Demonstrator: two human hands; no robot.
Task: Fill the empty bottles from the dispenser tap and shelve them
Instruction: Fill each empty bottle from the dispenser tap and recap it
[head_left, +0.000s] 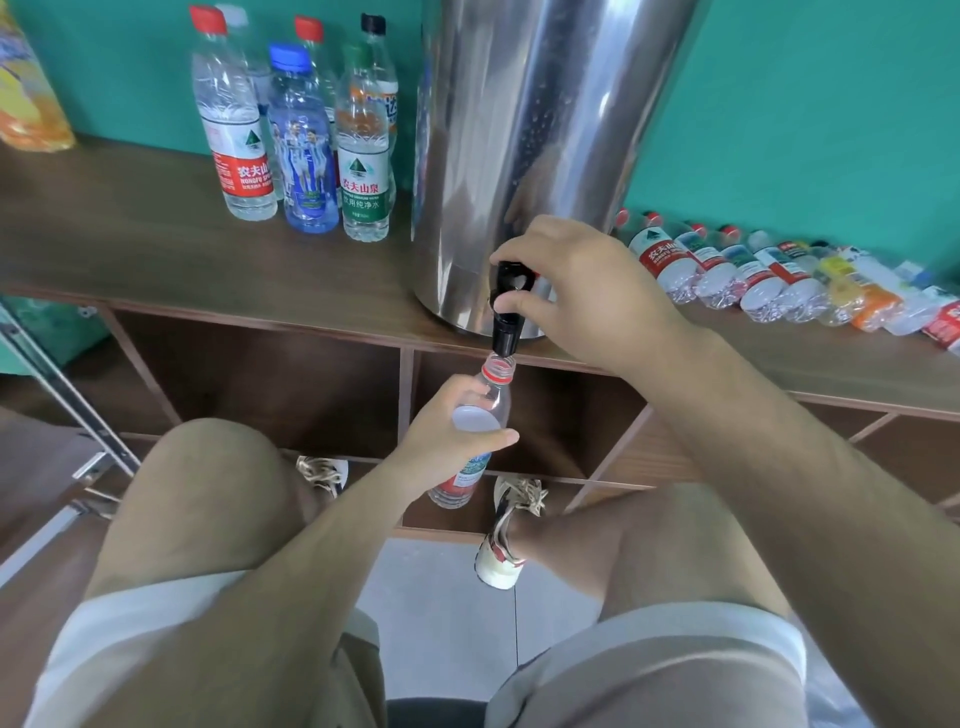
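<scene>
The left hand (457, 428) grips a clear bottle (497, 385) with a red neck ring by its shoulder, with a white cap (475, 418) tucked between palm and plastic, and holds the open mouth just under the spout of the black tap (508, 312). The right hand (582, 291) pinches the tap's lever between thumb and fingers, at the foot of the steel dispenser (530, 130) standing on the wooden shelf top (156, 249). Left of the dispenser a cluster of capped bottles (304, 140) stands upright, while on its right a row of lying bottles (769, 275) runs along the green wall.
</scene>
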